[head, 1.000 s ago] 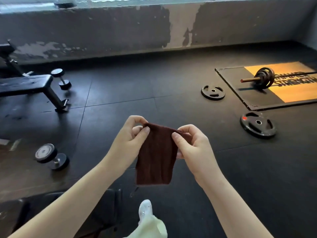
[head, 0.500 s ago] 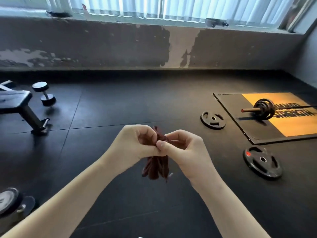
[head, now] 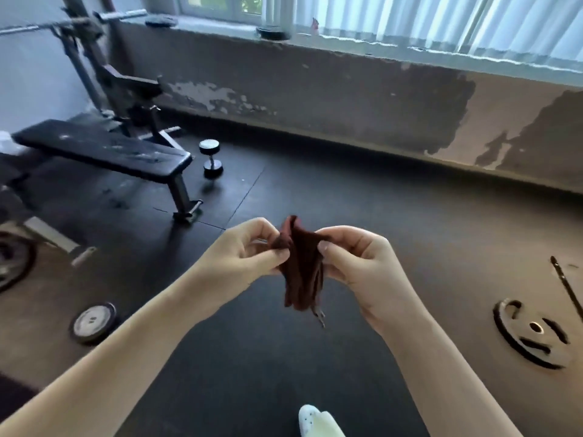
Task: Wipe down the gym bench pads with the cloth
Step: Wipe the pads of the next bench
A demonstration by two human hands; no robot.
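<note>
**A:** Where does the wiping start?

**B:** Far left. The gym bench pad (head: 104, 151) lies flat there, black, with pale smears along its top. A dumbbell (head: 210, 157) stands on the floor (head: 315, 190) just past its near end. Nothing touches the pad yet.

**A:** And the cloth?

**B:** It's in the middle, in the air above the floor and well apart from the bench. The left hand (head: 243, 250) pinches one upper edge between thumb and fingers. The dark red cloth (head: 303, 269) hangs bunched in folds, with a loose thread trailing at the bottom. The right hand (head: 356, 263) pinches the other upper edge. The two hands are close together, both clamped on the fabric.

**A:** So what makes this step go well?

**B:** I'd judge the job right now is readying the cloth. Draw the hands apart to shake the folds out, then fold it into a flat pad that fills one palm. A crumpled wad would likely meet the bench only along a few ridges and skip the smears.

**A:** Anything to mind on the way over?

**B:** The weight plate (head: 533, 332) lies flat on the floor at the right, away from the path to the bench. The dumbbell is the one to step round. Tuck the thread in so it doesn't drag.
</note>
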